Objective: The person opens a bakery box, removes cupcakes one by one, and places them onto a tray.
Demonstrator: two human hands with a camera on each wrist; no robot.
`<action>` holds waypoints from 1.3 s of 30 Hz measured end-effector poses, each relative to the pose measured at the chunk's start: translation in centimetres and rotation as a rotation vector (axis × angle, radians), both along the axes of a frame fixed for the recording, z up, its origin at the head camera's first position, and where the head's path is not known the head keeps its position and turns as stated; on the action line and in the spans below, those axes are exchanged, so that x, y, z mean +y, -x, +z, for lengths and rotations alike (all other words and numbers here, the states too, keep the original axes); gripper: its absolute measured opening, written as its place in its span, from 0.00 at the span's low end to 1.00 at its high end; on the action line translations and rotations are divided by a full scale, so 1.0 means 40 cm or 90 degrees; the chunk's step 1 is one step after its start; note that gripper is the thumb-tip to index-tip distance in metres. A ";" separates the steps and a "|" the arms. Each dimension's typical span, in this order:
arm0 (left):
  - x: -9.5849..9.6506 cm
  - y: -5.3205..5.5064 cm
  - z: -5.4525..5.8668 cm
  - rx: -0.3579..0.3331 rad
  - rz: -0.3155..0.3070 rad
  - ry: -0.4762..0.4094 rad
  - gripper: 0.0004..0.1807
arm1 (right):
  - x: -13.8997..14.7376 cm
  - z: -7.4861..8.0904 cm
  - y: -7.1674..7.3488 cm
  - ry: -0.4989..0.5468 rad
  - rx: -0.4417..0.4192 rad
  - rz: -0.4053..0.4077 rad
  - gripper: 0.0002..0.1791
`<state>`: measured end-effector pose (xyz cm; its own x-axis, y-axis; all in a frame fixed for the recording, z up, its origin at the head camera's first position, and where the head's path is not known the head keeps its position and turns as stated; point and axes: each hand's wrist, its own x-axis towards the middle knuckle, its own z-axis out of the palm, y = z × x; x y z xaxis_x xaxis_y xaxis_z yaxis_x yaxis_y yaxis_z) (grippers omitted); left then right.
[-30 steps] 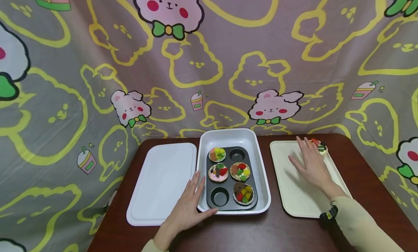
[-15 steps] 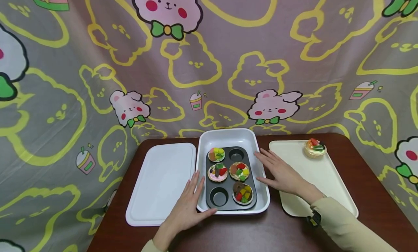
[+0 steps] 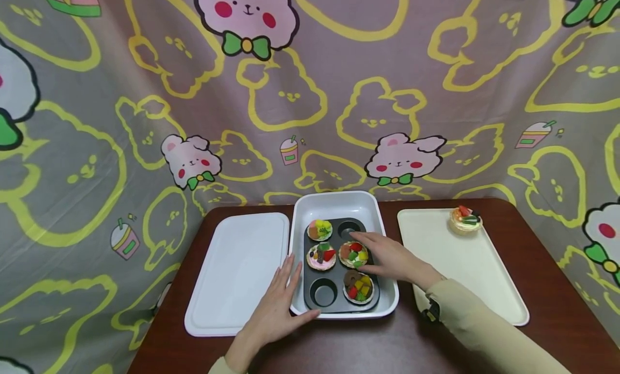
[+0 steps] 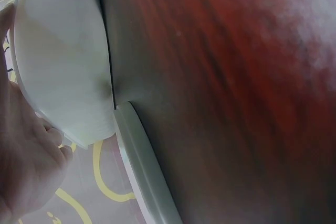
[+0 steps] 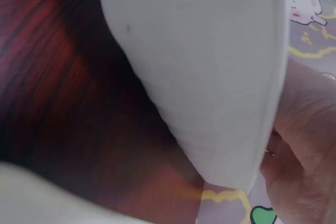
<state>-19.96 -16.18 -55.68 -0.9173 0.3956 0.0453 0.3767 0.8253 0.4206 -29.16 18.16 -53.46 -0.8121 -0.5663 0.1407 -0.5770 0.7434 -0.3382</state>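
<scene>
R hand [image 3: 387, 257] wide about mid-right fruit tart [image 3: 354, 254], contact unclear; L hand [image 3: 273, 308] splayed, white tub [image 3: 336, 197]. Prob. best: pinch low, gently.

The tart [image 3: 352, 255] sits face-up, red and green bits on top, middle-right spot in a dark muffin pan [image 3: 338, 274]. Pan's inside a white tub [image 3: 339, 204], lower center of frame.

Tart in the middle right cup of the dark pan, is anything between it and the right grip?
Nothing visible is. The right grip extends over the right rim of the white bin and is beside the tart. Whether they touch, I can't tell.
</scene>
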 end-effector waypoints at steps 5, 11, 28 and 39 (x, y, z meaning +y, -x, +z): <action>-0.002 0.002 -0.007 0.000 0.001 0.000 0.66 | -0.026 -0.008 0.020 -0.028 -0.014 0.003 0.50; -0.002 0.002 -0.006 0.002 0.001 0.000 0.66 | -0.039 -0.005 0.043 -0.063 -0.046 -0.014 0.50; 0.002 0.004 -0.005 -0.020 0.009 -0.003 0.66 | -0.048 -0.012 0.052 -0.019 -0.055 -0.042 0.42; 0.000 0.001 -0.006 -0.009 0.009 -0.012 0.66 | -0.048 -0.018 0.045 0.026 -0.047 -0.066 0.34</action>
